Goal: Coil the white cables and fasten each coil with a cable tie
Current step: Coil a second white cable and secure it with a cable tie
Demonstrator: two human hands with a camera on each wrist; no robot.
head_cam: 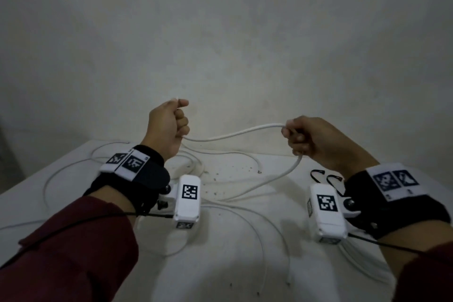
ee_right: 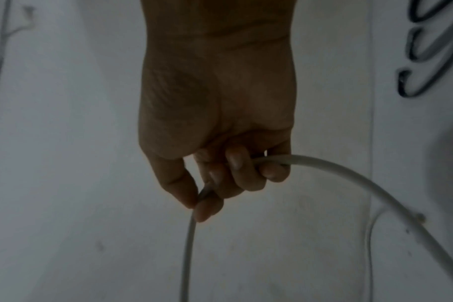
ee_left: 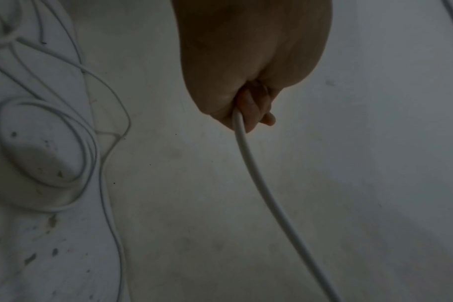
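A thick white cable (head_cam: 232,135) sags between my two raised hands above the white table (head_cam: 228,265). My left hand (head_cam: 171,122) is a fist around one end, whose tip pokes out above the thumb. In the left wrist view the cable (ee_left: 259,179) leaves the left hand (ee_left: 248,106) downward. My right hand (head_cam: 304,137) grips the cable further along; from it the cable drops to the table. The right wrist view shows the right hand (ee_right: 220,179) with thumb and forefinger pinching the cable (ee_right: 349,173). Two black cable ties (head_cam: 326,179) lie by my right wrist.
Several thin white cables (head_cam: 245,218) sprawl loose over the table, some trailing off its left edge. A coiled thin cable (ee_left: 47,151) lies near my left wrist. A plain grey wall (head_cam: 220,32) stands behind the table. Dark specks dot the table.
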